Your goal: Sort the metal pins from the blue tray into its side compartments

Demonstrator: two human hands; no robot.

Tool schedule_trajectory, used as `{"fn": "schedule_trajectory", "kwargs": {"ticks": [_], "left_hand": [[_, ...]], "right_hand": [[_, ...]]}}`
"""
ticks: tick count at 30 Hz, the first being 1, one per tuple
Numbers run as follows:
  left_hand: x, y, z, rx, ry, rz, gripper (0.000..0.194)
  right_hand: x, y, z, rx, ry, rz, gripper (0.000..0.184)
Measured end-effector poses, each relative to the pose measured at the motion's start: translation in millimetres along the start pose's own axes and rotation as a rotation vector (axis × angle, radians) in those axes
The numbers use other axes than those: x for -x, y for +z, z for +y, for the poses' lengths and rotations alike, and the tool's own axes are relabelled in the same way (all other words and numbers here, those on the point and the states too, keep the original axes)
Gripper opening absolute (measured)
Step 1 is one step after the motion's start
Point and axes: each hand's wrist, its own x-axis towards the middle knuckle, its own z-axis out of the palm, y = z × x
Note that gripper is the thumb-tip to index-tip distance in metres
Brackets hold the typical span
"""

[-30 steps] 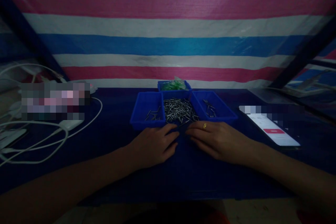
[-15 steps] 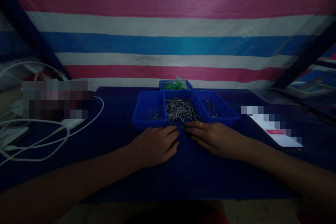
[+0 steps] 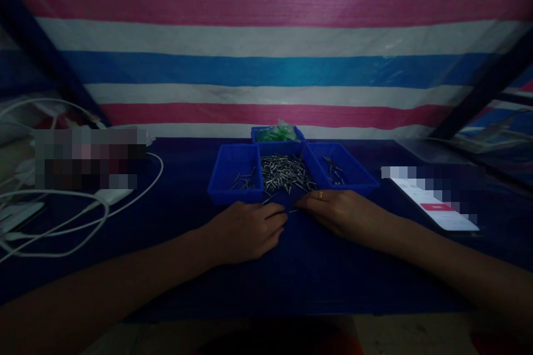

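Note:
Low over the blue table, my left hand (image 3: 255,231) has its fingers curled and drawn together. What lies under those fingertips, if anything, is hidden. Facing it, my right hand (image 3: 339,212), with a ring on one finger, has its fingertips closed together at the end of a thin metal pin (image 3: 292,211). This pin bridges the small gap between both hands' fingertips. Another metal pin (image 3: 270,198) lies just beyond my left fingers. Behind the hands is a heap of similar metal pins (image 3: 285,172), between two blue bins.
The left blue bin (image 3: 214,186) and right blue bin (image 3: 360,182) each hold some pins. A rear blue bin (image 3: 254,134) contains green plastic packaging (image 3: 277,133). White cables (image 3: 104,216) loop at left; a lit phone (image 3: 447,216) lies right. A striped sheet (image 3: 266,72) hangs behind.
My right fingers have drawn in toward the body and closed together. The small pin between the hands has come nearer to me. My left hand has barely moved.

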Motion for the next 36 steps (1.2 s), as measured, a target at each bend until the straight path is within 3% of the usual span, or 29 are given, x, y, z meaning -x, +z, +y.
{"fn": "schedule_trajectory", "kwargs": {"ticks": [12, 23, 29, 36], "left_hand": [[0.5, 0.0, -2.5, -0.006, 0.073, 0.006, 0.028], [-0.1, 0.3, -1.2, 0.022, 0.121, -0.002, 0.028], [-0.7, -3.7, -0.9, -0.002, 0.105, 0.000, 0.026], [-0.4, -2.7, -0.5, 0.001, 0.075, 0.034, 0.027]], "right_hand": [[2.5, -1.7, -5.4, -0.008, -0.061, -0.004, 0.027], [2.0, -5.4, -8.8, -0.018, -0.130, 0.074, 0.024], [-0.1, -5.6, -8.5, -0.008, -0.068, -0.010, 0.013], [-0.3, -6.4, -7.7, -0.049, -0.081, -0.019, 0.018]]}}
